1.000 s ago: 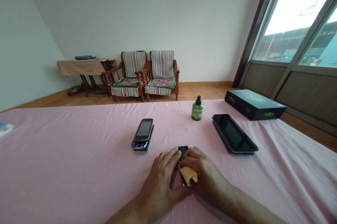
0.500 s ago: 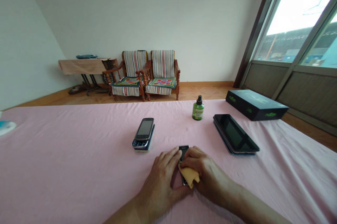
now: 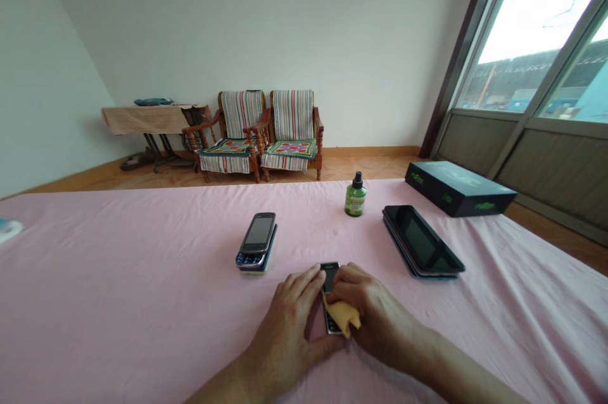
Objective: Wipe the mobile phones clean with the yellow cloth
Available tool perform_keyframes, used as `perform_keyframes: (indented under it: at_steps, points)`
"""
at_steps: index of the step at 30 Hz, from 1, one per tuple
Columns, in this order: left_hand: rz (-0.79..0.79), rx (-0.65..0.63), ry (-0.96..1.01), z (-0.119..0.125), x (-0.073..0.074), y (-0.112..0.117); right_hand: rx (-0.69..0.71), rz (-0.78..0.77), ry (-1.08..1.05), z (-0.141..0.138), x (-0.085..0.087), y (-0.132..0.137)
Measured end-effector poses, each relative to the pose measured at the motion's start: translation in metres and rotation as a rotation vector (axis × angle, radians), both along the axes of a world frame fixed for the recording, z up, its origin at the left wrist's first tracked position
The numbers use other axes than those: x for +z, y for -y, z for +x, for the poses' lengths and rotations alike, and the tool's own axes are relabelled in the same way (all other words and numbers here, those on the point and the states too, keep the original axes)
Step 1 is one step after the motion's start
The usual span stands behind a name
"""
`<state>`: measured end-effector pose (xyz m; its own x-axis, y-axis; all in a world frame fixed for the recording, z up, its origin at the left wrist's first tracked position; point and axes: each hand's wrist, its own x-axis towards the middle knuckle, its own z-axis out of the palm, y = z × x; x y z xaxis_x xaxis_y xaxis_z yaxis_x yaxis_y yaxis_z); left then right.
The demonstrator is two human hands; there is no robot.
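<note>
A small dark phone [image 3: 329, 276] lies on the pink tablecloth [image 3: 142, 303] in front of me. My left hand [image 3: 289, 321] curls around its left side and grips it. My right hand [image 3: 370, 312] is closed on a folded yellow cloth [image 3: 342, 316] and presses it onto the phone's face. Only the phone's top end and a bit of its keypad show between my hands.
A stack of slider phones [image 3: 257, 242] lies to the left beyond my hands. A green spray bottle [image 3: 355, 196], a stack of black tablets [image 3: 422, 241] and a black box [image 3: 458, 187] sit to the right. Two striped chairs [image 3: 266, 135] stand by the far wall.
My right hand has shifted the yellow cloth slightly along the phone; both hands stay on it.
</note>
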<state>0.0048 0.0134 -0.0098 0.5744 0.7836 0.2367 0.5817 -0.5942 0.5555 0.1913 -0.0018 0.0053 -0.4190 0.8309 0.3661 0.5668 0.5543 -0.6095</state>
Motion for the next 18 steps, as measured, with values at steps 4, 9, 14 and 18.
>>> perform_keyframes:
  at_steps: [4,9,14,18]
  points:
    - [-0.013,0.004,0.013,-0.001,0.001,0.0,-0.086,-0.057,0.054,0.017,0.007,0.001]
    - [-0.027,0.016,-0.005,0.0,0.0,-0.001,-0.175,-0.071,-0.021,0.024,0.003,0.0]
    - [-0.03,0.025,-0.017,0.001,0.001,-0.001,-0.162,-0.12,-0.032,0.016,-0.003,-0.001]
    - [-0.019,0.014,-0.001,0.001,0.002,0.0,-0.176,-0.101,0.019,0.011,-0.001,0.0]
